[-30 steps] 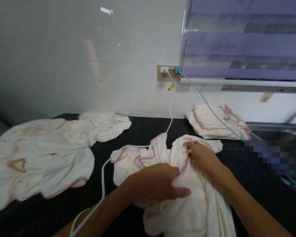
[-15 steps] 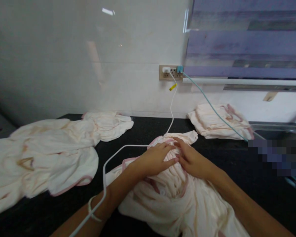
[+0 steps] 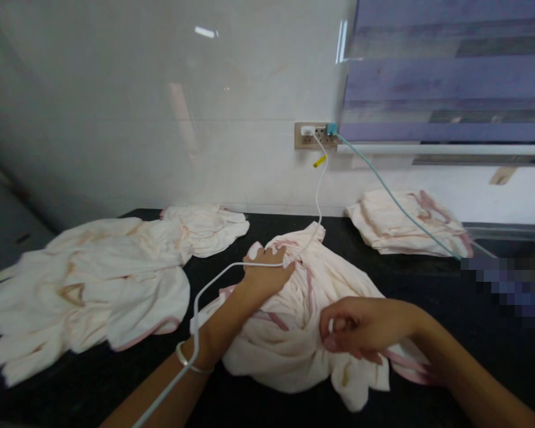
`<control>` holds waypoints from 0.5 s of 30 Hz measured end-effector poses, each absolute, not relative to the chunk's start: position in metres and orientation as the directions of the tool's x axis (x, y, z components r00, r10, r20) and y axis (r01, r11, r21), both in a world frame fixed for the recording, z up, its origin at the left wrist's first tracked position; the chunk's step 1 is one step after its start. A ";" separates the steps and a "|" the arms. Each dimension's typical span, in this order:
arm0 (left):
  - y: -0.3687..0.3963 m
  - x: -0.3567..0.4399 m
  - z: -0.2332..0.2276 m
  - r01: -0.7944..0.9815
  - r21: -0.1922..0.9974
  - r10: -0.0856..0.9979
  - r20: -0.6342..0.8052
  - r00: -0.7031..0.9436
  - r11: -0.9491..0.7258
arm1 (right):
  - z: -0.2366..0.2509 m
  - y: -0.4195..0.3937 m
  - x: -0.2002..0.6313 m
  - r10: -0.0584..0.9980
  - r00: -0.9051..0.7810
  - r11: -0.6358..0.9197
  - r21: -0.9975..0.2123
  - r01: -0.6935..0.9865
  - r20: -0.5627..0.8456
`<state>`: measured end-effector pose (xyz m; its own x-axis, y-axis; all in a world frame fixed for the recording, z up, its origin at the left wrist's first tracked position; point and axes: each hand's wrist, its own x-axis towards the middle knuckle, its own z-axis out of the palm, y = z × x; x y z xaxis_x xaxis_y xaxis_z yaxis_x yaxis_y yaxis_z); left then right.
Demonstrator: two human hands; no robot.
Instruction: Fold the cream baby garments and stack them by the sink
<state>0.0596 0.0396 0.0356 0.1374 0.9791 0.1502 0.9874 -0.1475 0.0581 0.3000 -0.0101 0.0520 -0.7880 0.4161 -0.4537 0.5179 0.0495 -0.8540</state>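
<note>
A cream garment point(image 3: 285, 351) with pink trim lies bunched on the dark counter in front of me. My left hand point(image 3: 265, 273) is closed on its upper part, fingers curled into the folds. Over the garment's right side is my right hand point(image 3: 370, 327), its fingers curled in a pinch against the cloth. The pinched bit of fabric is mostly hidden by those fingers. A white cable point(image 3: 232, 266) runs across the garment's top and over my left hand and forearm.
Another cream garment point(image 3: 129, 273) lies spread on the left of the counter point(image 3: 223, 398). A folded pile of cream cloth point(image 3: 396, 226) rests by the wall at back right. A teal cable point(image 3: 383, 184) hangs from the wall socket point(image 3: 320, 141) past it.
My right hand has moved from the garment's top down towards me and to the right. Cloth now spreads out at the upper right. My left hand has closed into the folds.
</note>
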 end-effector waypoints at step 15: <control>0.011 0.060 0.096 0.746 0.629 0.515 -0.575 0.636 -0.219 | 0.025 0.033 0.323 0.989 -0.118 0.141 -0.303 0.943 0.092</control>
